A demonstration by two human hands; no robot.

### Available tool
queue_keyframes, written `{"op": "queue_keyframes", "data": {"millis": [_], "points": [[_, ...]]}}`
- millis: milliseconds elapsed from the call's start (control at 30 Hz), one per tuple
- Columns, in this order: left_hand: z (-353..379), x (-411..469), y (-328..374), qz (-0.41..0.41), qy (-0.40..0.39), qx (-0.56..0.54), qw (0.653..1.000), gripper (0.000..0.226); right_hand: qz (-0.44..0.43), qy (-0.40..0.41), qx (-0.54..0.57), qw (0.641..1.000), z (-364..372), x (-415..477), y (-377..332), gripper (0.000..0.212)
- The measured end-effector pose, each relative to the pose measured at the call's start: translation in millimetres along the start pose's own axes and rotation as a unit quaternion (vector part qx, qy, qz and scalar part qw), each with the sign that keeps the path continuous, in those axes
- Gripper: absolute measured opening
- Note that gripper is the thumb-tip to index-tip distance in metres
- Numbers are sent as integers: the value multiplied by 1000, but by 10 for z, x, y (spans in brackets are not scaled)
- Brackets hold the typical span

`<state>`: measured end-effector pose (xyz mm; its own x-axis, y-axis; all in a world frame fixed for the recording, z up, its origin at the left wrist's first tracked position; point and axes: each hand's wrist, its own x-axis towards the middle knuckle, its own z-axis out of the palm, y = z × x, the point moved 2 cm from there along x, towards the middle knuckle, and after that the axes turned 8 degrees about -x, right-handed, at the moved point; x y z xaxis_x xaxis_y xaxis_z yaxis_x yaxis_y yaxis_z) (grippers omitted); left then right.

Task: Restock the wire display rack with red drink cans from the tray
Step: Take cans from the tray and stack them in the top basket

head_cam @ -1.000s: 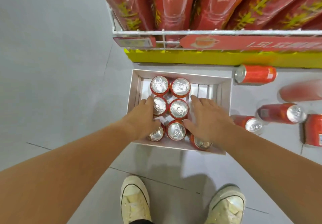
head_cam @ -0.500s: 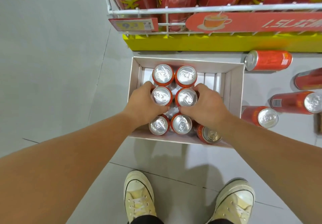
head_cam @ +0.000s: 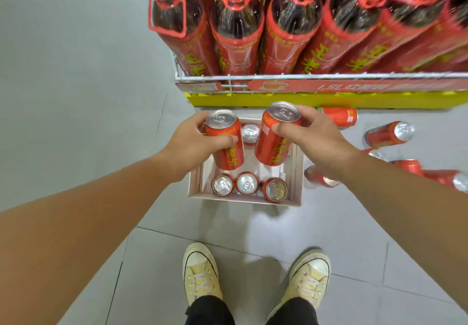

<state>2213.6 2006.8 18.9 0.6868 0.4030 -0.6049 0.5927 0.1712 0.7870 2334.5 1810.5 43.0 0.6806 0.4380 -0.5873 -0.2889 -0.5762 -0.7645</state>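
My left hand (head_cam: 192, 142) grips a red drink can (head_cam: 226, 147) and holds it above the cardboard tray (head_cam: 295, 172) on the floor. My right hand (head_cam: 316, 140) grips a second red can (head_cam: 274, 137), also lifted over the tray. Three upright cans (head_cam: 247, 183) stand along the tray's near side and one more can (head_cam: 250, 133) shows between the two lifted cans. The white wire rack (head_cam: 304, 76) stands just beyond the tray, its front rail above a red label strip.
Large red bottles (head_cam: 235, 21) fill the rack shelf. Several red cans (head_cam: 390, 134) lie on their sides on the grey tile floor right of the tray. A yellow base (head_cam: 329, 100) runs under the rack. My cream shoes (head_cam: 200, 276) stand below the tray.
Both hands closed on a can each in the tray's middle row and lifted them up out of the tray. The view tilted up, showing more of the rack's bottles.
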Motion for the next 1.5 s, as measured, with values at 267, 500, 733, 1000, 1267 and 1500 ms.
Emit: {"op": "queue_keyframes", "data": {"millis": [267,500,733,1000,1267,1500], "points": [[-79,-795,1472,34,-56,-42,997,31,-69,14,28,997,-651,-874,-1358,18],[-146,-1737,3386,96,-102,-11,990,15,-104,79,41,991,-1239,-1969,-2748,8],[-306,-2965,5014,178,-115,-17,977,13,-153,142,35,977,-1917,-3069,-4136,14],[-384,-4200,6660,280,-131,-6,951,22,-218,221,38,950,-2483,-4302,-5633,16],[-385,-4858,7926,364,-96,-16,926,46,-247,261,57,931,-3063,-4936,-6654,42],[-47,-4861,8626,389,-73,-17,918,39,-261,265,29,928,-3862,-4939,-7166,46]]}}
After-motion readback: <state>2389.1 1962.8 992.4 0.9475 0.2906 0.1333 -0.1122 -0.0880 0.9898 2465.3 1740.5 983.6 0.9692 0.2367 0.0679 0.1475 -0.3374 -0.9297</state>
